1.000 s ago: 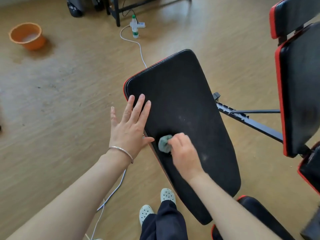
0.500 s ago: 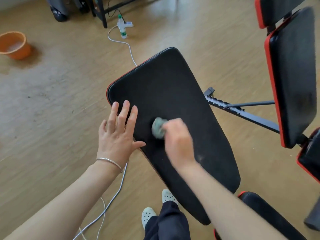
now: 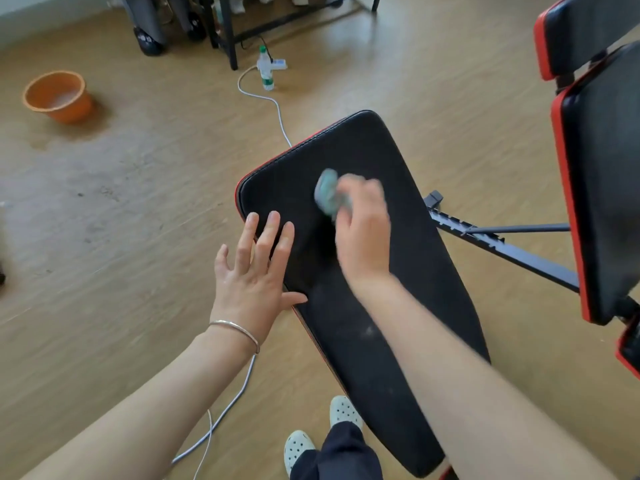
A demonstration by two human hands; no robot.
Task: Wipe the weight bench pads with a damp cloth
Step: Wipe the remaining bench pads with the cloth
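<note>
A wooden floor (image 3: pixel 121 237) fills most of the view. On it, in the middle, stands the long black pad (image 3: pixel 398 299) with a red edge; it runs from twelve o'clock down to five o'clock. At three o'clock a second pad (image 3: pixel 606 185), also black and red, is raised steeply. A smaller head pad (image 3: pixel 588 26) stands above it at one o'clock. A dark metal bar (image 3: pixel 512 252) with notches joins the two larger pads.

The right forearm crosses the lower part of the long pad and hides its right edge there. The left hand (image 3: pixel 254 275) lies over the pad's left edge at nine o'clock with the fingers straight and spread; its grip is wide and holds nothing. The right hand (image 3: pixel 363 223) is blurred; its grip is closed round the cloth (image 3: pixel 327 192). This cloth is a small grey-green bundle on the upper half of the long pad, at eleven o'clock from the right hand. Pale dusty marks show on the pad beside the right forearm.

At ten o'clock an orange bucket (image 3: pixel 57 95) stands well apart from the pad. A white cable (image 3: pixel 273 105) runs from a power strip (image 3: pixel 278 64) at twelve o'clock and passes under the pad's far corner. A plastic bottle (image 3: pixel 266 71) stands just beside the strip. At six o'clock two pale shoes (image 3: pixel 343 410) are near the pad's left edge. A thin bracelet (image 3: pixel 239 329) sits on the left wrist.
</note>
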